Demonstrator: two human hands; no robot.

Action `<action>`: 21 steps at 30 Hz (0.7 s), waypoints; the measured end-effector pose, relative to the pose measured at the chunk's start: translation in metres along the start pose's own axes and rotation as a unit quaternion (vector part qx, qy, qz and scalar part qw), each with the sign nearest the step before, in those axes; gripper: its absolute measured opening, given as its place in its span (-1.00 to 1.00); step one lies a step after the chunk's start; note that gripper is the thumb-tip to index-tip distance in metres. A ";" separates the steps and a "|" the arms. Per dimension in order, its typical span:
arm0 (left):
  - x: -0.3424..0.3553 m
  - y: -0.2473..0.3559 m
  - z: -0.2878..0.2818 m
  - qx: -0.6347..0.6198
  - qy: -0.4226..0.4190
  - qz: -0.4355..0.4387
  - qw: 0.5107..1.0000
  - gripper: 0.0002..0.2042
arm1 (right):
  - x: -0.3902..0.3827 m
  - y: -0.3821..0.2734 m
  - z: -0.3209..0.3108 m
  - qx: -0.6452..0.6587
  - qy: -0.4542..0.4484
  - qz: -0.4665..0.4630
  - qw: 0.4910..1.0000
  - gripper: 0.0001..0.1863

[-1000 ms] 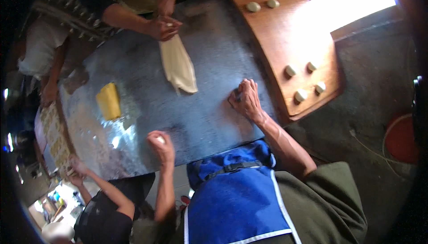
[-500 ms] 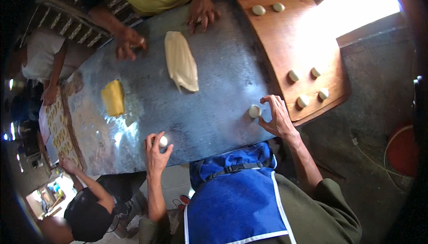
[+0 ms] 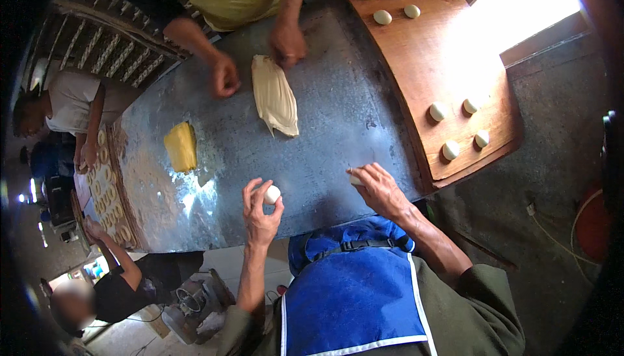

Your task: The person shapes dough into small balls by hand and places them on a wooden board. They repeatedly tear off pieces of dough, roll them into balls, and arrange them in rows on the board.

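Note:
My left hand [image 3: 262, 218] curls its thumb and fingers around a round white dough ball [image 3: 272, 195] near the front edge of the dark worktable [image 3: 338, 112]. To its right, the fingers of my right hand [image 3: 383, 193] close over a second dough ball [image 3: 355, 180], mostly hidden beneath them. Farther back lies a long pale stretched piece of dough [image 3: 275, 96]. A co-worker in a yellow shirt has one hand [image 3: 288, 45] at that dough's far end and the other hand [image 3: 225, 76] held to its left, blurred.
A brown wooden board [image 3: 416, 50] along the right side bears several dough balls. A yellow folded slab [image 3: 181, 146] lies on the table's left part. At far left, two people work by a tray of ring-shaped pieces [image 3: 107, 190]. A red round container [image 3: 591, 226] stands at the right.
My right hand has moved left and closed over its dough ball. My left hand has shifted right with its ball. The co-worker's hands have come closer to the long dough.

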State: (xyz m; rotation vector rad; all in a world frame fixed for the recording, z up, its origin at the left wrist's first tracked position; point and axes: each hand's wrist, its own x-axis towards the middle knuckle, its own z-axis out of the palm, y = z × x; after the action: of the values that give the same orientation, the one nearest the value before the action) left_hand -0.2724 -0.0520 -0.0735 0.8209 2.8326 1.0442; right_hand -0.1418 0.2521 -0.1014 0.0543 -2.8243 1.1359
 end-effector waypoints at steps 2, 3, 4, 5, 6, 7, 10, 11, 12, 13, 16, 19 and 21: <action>-0.017 -0.015 0.006 0.012 0.008 -0.023 1.000 -0.52 | -0.010 0.004 -0.003 -0.044 0.021 -0.077 0.996 -0.65; -0.023 -0.026 0.004 0.027 -0.012 0.000 1.000 -0.54 | -0.013 0.010 -0.007 -0.061 0.013 -0.102 0.993 -0.66; -0.026 -0.037 0.002 0.038 0.014 0.043 0.998 -0.54 | -0.014 0.017 -0.009 -0.079 -0.026 -0.151 0.985 -0.66; -0.023 -0.049 0.000 0.060 0.015 0.083 0.995 -0.55 | -0.011 0.027 -0.011 -0.093 0.005 -0.209 0.974 -0.67; -0.016 -0.058 0.000 0.078 0.026 0.144 0.986 -0.56 | -0.006 0.036 -0.012 -0.118 0.001 -0.212 0.970 -0.71; -0.007 -0.066 0.004 0.072 0.071 0.142 0.985 -0.55 | 0.004 0.045 -0.008 -0.194 -0.002 -0.168 0.966 -0.68; 0.038 -0.075 0.039 0.005 0.128 0.043 0.991 -0.61 | 0.042 0.059 0.012 -0.226 0.036 0.033 0.973 -0.50; 0.042 -0.070 0.059 -0.003 0.114 0.004 0.993 -0.63 | 0.055 0.053 0.031 -0.212 0.053 0.015 0.976 -0.45; 0.041 -0.066 0.070 -0.019 0.124 -0.067 0.990 -0.64 | 0.064 0.049 0.039 -0.198 0.117 0.060 0.971 -0.40; 0.032 -0.060 0.079 -0.035 0.122 -0.087 0.988 -0.66 | 0.064 0.042 0.047 -0.171 0.110 0.043 0.978 -0.42; 0.004 -0.054 0.081 -0.109 0.024 -0.036 0.993 -0.72 | 0.060 0.028 0.048 -0.062 0.016 -0.008 0.998 -0.48; 0.001 -0.070 0.051 -0.006 0.057 0.159 0.986 -0.73 | 0.051 0.034 0.022 -0.034 -0.037 -0.047 0.998 -0.52; 0.018 -0.076 0.041 -0.002 0.048 0.074 0.996 -0.75 | 0.054 0.041 0.012 -0.220 0.032 -0.150 0.963 -0.55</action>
State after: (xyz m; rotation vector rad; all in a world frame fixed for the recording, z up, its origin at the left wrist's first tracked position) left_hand -0.3163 -0.0670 -0.1488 1.0207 2.8849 1.1357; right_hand -0.1990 0.2730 -0.1328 0.3872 -2.8091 0.4305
